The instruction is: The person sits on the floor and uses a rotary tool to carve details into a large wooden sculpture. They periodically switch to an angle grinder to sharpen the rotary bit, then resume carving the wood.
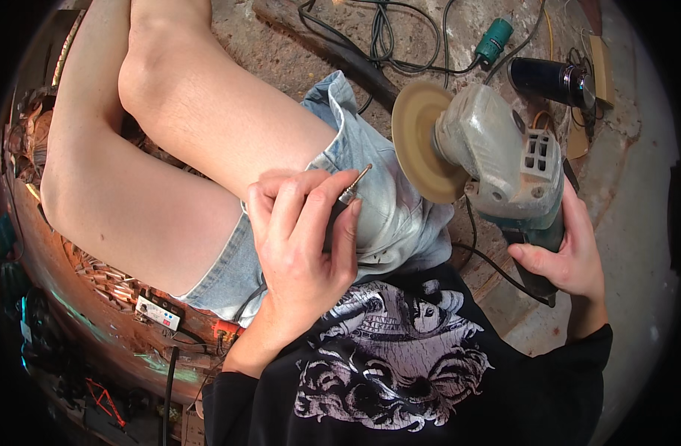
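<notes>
My left hand (299,230) pinches a slim rotary tool handpiece (347,196) between thumb and fingers. A thin metal bit points up and right from its tip; most of the body is hidden in my palm. In my right hand (567,249) is an angle grinder (489,141), gripped round its dark body. The grinder's grey, dusty head faces up, and its round tan disc (421,141) stands on edge toward my left hand, a gap apart from the bit. I cannot tell whether the disc is spinning. My bare legs and denim shorts (400,223) lie beneath the left hand.
Dark cables (385,37) loop over the rough floor toward a green plug (494,41). A dark blue cylinder (545,80) lies at the far right. At the left, a small white control box (158,312) sits near many slender metal pieces (110,279).
</notes>
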`<state>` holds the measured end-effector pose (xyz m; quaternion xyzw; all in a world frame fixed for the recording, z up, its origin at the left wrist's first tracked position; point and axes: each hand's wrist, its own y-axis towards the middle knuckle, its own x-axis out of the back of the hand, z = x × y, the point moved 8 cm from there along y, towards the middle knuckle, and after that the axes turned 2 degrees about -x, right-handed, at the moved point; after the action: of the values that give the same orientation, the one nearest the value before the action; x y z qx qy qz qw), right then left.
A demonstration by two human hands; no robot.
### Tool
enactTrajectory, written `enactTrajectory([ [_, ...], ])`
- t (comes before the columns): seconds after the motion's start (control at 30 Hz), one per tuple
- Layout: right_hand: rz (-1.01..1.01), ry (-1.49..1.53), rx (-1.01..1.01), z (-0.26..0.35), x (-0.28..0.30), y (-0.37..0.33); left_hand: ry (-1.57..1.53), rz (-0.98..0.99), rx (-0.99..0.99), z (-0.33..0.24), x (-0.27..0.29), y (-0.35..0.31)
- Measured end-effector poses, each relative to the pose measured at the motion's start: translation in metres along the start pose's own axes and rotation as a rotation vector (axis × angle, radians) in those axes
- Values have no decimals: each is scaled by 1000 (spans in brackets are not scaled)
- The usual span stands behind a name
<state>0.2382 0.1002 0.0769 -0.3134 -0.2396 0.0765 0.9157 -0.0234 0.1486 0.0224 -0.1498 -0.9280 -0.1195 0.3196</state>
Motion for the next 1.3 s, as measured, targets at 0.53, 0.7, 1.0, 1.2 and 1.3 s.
enactTrajectory([
  [0.53, -21, -316, 169, 26, -5, -2, -21, 6, 49, 3, 1, -1],
  [0.7, -20, -368, 96, 20, -3, -4, -26, 5, 51, 3, 1, 0],
  [1.0, -31, -474, 180, 26, -6, -6, -6, 17, 53, 3, -1, -1],
  [1.2, -19, -573, 233, 32, -9, -8, -4, 6, 46, 2, 0, -1],
  [1.3, -22, -624, 288, 38, -13, -7, 3, -1, 44, 3, 0, -3],
])
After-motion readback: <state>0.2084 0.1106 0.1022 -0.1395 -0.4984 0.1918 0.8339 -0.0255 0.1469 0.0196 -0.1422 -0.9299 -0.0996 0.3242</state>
